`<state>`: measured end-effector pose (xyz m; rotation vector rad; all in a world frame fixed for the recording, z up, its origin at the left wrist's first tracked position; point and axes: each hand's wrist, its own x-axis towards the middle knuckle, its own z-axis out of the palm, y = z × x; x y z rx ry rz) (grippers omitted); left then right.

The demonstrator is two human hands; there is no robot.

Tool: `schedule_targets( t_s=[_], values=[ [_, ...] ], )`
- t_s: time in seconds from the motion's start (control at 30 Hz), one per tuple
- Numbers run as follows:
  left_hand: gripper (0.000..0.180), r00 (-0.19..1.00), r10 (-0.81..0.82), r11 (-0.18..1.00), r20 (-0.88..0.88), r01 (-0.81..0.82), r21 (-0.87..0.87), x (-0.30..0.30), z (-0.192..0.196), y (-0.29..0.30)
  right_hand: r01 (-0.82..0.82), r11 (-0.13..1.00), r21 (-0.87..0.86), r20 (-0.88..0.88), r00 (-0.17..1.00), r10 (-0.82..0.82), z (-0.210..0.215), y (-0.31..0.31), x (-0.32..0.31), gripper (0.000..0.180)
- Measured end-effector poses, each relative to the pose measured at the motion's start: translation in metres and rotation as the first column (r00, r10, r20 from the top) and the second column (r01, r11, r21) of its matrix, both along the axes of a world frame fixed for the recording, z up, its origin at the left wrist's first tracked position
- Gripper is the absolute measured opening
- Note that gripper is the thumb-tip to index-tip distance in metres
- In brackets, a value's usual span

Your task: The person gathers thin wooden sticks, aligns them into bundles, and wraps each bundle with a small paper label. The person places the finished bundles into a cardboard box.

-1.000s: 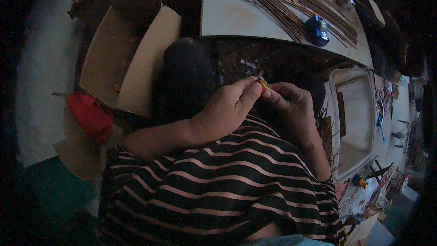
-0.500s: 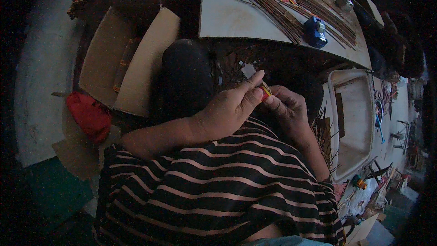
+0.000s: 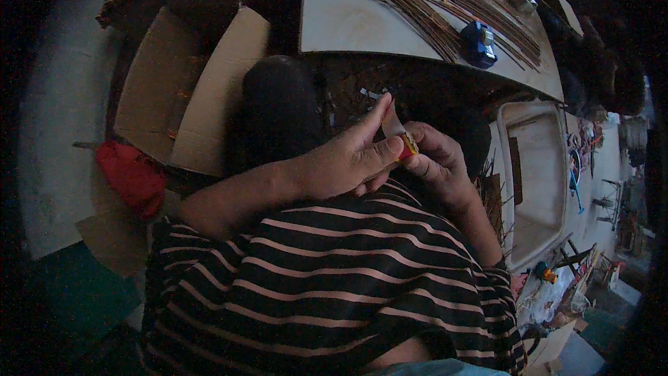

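Observation:
Both hands meet above my lap at a small bundle [image 3: 410, 143] of what look like thin sticks, seen end-on, with a red-and-yellow paper label [image 3: 407, 152] around it. My left hand [image 3: 355, 157] presses its thumb on the label, with its index finger stretched up along a pale loose strip [image 3: 392, 124] of the paper. My right hand [image 3: 440, 163] pinches the bundle from the other side between thumb and fingers. The rest of the bundle is hidden behind the hands.
Ahead stands a white table [image 3: 348, 24] with long brown sticks [image 3: 403, 7] and a blue tape dispenser [image 3: 479, 44]. An opened cardboard box [image 3: 219, 90] and red cloth [image 3: 132, 179] lie left. A white tub [image 3: 543, 188] is at right; banded bundles [image 3: 129, 0] lie far left.
The pale strip, flat beyond my fingers before, now stands up curved between my left index finger and the bundle. My left fingers have shifted around the bundle. The view has moved slightly.

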<state>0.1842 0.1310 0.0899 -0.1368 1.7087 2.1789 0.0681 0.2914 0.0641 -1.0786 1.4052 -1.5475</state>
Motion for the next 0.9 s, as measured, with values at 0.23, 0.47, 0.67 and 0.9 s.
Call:
schedule_targets(
  t_s=[0.23,0.47,0.67,0.9],
  values=[
    [0.078,0.994,-0.015,0.998,0.104,0.009,0.060,-0.009,-0.007,0.006,-0.129,0.985,0.118,0.126,0.985,0.114,0.011,0.004,-0.015,0.022],
    [0.057,0.998,0.026,0.998,0.062,-0.029,0.049,-0.012,-0.033,0.017,-0.167,0.945,0.283,-0.081,0.977,0.197,0.028,0.006,-0.025,0.022],
    [0.044,0.993,-0.035,0.995,0.116,0.024,0.100,-0.013,-0.018,0.010,-0.147,0.945,0.293,-0.207,0.955,0.213,0.044,0.000,-0.024,0.021],
    [0.043,1.000,-0.018,0.977,0.015,0.014,0.214,-0.006,-0.043,0.006,-0.078,0.979,0.189,-0.555,0.814,0.172,0.040,0.001,-0.024,0.018]
  ],
)
